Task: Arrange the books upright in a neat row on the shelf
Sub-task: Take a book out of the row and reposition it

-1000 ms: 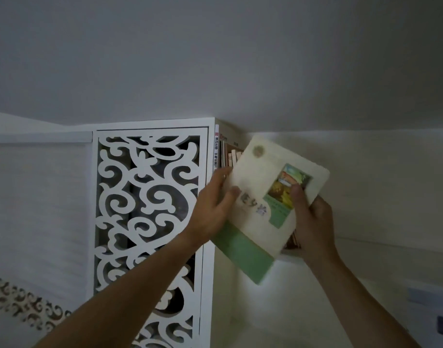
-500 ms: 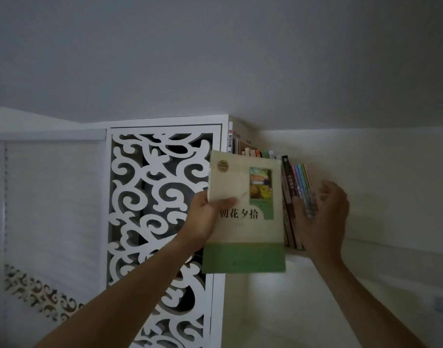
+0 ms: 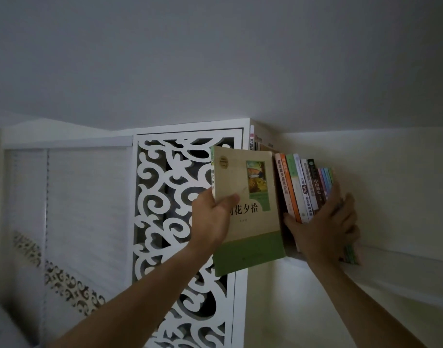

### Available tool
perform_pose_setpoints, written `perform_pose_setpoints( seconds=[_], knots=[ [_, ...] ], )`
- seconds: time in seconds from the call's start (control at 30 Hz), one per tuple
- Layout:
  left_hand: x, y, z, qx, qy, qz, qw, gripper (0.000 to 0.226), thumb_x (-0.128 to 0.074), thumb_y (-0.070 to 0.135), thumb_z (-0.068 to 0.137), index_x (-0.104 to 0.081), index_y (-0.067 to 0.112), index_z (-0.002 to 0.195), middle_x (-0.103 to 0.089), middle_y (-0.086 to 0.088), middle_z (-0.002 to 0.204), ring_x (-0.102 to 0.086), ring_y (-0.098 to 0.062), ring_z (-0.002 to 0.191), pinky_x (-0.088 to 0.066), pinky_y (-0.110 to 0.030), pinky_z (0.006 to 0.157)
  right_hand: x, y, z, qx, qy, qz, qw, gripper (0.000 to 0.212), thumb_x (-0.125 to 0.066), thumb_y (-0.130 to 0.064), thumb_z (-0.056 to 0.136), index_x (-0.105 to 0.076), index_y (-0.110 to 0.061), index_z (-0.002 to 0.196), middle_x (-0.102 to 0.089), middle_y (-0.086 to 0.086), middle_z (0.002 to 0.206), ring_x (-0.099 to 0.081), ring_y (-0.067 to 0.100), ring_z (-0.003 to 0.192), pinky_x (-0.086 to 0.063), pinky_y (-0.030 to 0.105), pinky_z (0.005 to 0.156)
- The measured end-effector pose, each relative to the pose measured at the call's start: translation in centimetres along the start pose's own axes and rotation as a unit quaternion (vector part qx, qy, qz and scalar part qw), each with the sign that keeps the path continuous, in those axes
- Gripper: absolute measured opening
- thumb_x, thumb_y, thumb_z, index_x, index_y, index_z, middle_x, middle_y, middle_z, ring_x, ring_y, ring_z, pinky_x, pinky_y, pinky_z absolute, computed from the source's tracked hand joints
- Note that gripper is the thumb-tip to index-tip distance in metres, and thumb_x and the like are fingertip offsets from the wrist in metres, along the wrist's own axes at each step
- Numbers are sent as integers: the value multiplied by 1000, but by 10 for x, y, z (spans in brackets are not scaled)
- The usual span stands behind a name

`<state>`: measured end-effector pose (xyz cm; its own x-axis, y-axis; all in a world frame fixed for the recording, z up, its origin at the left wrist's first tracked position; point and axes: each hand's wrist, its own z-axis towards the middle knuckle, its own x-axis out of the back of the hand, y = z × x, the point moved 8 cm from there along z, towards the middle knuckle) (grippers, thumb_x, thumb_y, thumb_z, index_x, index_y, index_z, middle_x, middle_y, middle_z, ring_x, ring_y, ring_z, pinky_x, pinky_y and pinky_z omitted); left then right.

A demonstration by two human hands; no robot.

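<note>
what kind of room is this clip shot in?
Probably a home room, a bedroom or study. A high wall shelf holds a row of books, beside a white cut-out scrollwork screen, with a patterned window blind to the left under a plain ceiling.

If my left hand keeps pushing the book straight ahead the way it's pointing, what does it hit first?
Probably the row of books on the shelf: the left hand holds the cream and green book just left of the orange spine. Depth is unclear.
</note>
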<state>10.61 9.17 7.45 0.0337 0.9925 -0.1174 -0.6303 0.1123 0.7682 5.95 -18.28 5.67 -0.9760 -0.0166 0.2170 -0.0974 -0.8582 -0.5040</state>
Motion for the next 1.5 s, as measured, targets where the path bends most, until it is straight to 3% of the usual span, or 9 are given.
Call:
perform_pose_setpoints(
  seconds=[0.2, 0.33, 0.53, 0.7, 0.9, 1.0, 1.17, 1.3, 1.5],
  knots=[
    [-27, 9, -9, -15, 30, 36, 999, 11, -64, 16, 95, -71, 21, 101, -76, 5, 93, -73, -14, 84, -61, -30, 67, 13, 8, 4, -18, 49, 17, 998, 128, -83, -61, 58, -15, -17, 157, -33, 20, 148, -35, 41, 132, -34, 60, 104],
    [-48, 18, -16, -51, 57, 86, 993, 18, -60, 15, 97, -69, 17, 112, -70, 12, 96, -68, -7, 82, -51, -14, 56, 22, 13, 8, -18, 74, 13, 997, 127, -82, -63, 58, -18, -14, 156, -36, 21, 143, -38, 40, 127, -36, 55, 100],
    [-94, 36, -40, -135, 7, 102, 986, 26, -58, 21, 102, -64, 23, 127, -61, 26, 110, -59, 11, 76, -51, -6, 63, 24, 25, 12, -41, 83, -1, 996, 124, -74, -70, 62, -16, -15, 157, -35, 21, 145, -38, 40, 129, -36, 56, 103],
    [-116, 38, -59, -128, 8, 87, 988, 22, -58, 28, 102, -63, 26, 124, -54, 30, 96, -57, 9, 84, -60, -25, 83, 25, 27, 11, -54, 105, -12, 993, 123, -58, -85, 68, -14, -14, 158, -34, 23, 148, -38, 42, 131, -36, 58, 104],
    [-132, 45, -49, -123, -21, 81, 989, 18, -57, 22, 104, -63, 27, 120, -65, 23, 104, -64, 6, 86, -58, -14, 77, 27, 24, 9, -69, 111, -9, 991, 111, -33, -90, 78, -18, -14, 158, -36, 21, 148, -39, 41, 132, -37, 59, 103],
    [-141, 46, -41, -131, -19, 133, 982, 19, -56, 25, 104, -66, 19, 118, -72, 7, 114, -72, -11, 97, -64, -27, 80, 31, 21, 8, -73, 111, 14, 991, 113, -14, -92, 79, -24, -12, 157, -38, 23, 148, -39, 42, 133, -36, 58, 105],
    [-139, 43, -41, -120, 20, 181, 976, 22, -52, 26, 104, -63, 18, 121, -69, 2, 108, -70, -16, 98, -63, -41, 86, 28, 24, 10, -62, 105, -2, 993, 115, -36, -89, 73, -21, -13, 158, -36, 21, 149, -37, 40, 135, -35, 57, 107],
    [-133, 50, -63, -158, 37, 174, 971, 32, -48, 21, 105, -53, 23, 137, -60, 4, 126, -58, -10, 116, -56, -32, 99, 24, 26, 12, -71, 98, -17, 993, 115, -34, -89, 73, -20, -14, 158, -36, 21, 148, -38, 40, 134, -35, 57, 106],
    [-107, 44, -65, -149, 75, 104, 980, 29, -48, 11, 102, -56, 20, 129, -58, 3, 123, -60, -15, 113, -60, -42, 92, 24, 27, 12, -42, 114, 5, 993, 125, -76, -70, 58, -17, -17, 155, -34, 23, 148, -36, 41, 134, -32, 56, 106]
  ],
)
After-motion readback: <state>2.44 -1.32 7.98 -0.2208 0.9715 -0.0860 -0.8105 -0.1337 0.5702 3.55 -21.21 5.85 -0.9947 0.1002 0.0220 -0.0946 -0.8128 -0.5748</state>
